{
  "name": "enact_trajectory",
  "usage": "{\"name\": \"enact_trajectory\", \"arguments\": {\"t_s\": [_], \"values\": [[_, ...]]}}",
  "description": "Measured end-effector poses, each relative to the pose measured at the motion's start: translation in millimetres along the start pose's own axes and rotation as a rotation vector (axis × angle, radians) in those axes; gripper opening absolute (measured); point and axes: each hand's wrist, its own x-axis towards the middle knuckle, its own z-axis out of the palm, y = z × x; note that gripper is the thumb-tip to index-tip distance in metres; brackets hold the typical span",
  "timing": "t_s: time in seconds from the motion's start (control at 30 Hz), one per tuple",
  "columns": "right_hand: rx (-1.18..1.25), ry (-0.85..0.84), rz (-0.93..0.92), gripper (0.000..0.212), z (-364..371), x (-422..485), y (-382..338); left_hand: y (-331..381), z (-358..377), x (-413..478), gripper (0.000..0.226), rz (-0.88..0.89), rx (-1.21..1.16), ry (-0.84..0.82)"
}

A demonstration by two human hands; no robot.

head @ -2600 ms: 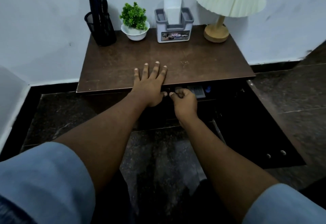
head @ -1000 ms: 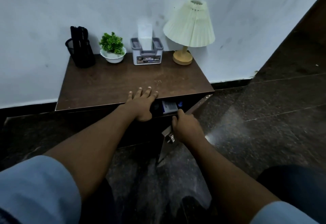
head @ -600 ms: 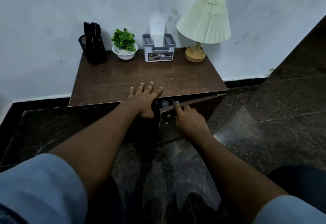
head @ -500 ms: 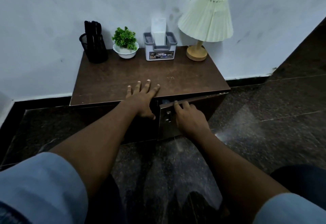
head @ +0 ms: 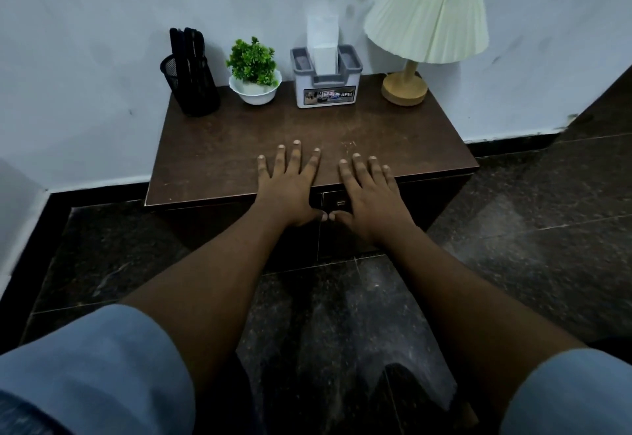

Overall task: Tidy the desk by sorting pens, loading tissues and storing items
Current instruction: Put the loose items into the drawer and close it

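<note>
L hand (head: pixel 290 188) & R hand (head: pixel 371 195) lay flat side by side on desk (head: pixel 222 150) front edge, fingers straight, holding nothing, thumbs almost touching over closed cabinet door (head: pixel 342 239).

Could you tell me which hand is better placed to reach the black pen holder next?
Probably the left hand: it lies flat on the desk nearer the pen holder at the back left corner, while the right hand would have to cross over it.

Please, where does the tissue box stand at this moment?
In the head view, the tissue box stands at the back of the desk, near the wall, between the potted plant on its left and the lamp on its right.
</note>
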Motion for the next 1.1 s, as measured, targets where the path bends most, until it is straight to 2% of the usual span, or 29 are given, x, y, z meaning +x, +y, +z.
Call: {"name": "enact_trajectory", "arguments": {"t_s": [0.13, 0.23, 0.4, 0.53, 0.6, 0.67, 0.77, 0.83, 1.1], "values": [[-0.049, 0.066, 0.036, 0.092, 2.3, 3.6, -9.1, 1.0, 4.0, 4.1, 0.128, -0.009, 0.005, 0.039], [-0.134, 0.055, 0.033, 0.093, -1.3, 7.2, -13.9, 4.0, 4.1, 4.2, 0.127, -0.013, 0.026, 0.053], [-0.274, 0.032, -0.012, 0.101, -8.3, 9.7, -12.8, 5.7, -0.5, 1.2, 0.153, -0.014, 0.077, 0.000], [-0.324, 0.009, -0.031, 0.109, -11.8, 13.3, -14.2, 6.0, -2.7, 0.2, 0.156, -0.014, 0.090, 0.010], [-0.330, -0.009, -0.034, 0.113, -13.5, 12.3, -15.1, 5.8, -0.9, -0.4, 0.150, -0.017, 0.092, 0.032], [-0.349, -0.021, -0.033, 0.109, -16.0, 12.0, -16.1, 6.8, 3.6, -0.8, 0.132, -0.016, 0.088, 0.097], [-0.412, -0.038, -0.033, 0.080, -19.1, 16.0, -23.7, 8.4, 10.2, -1.6, 0.107, -0.022, 0.093, 0.197], [-0.424, -0.069, -0.015, 0.068, -21.1, 20.2, -26.6, 10.5, 11.3, -0.7, 0.104, -0.020, 0.092, 0.193], [-0.339, -0.088, -0.022, 0.066, -25.1, 27.9, -24.8, 12.1, 7.1, -5.3, 0.104, -0.013, 0.088, 0.181]]}}
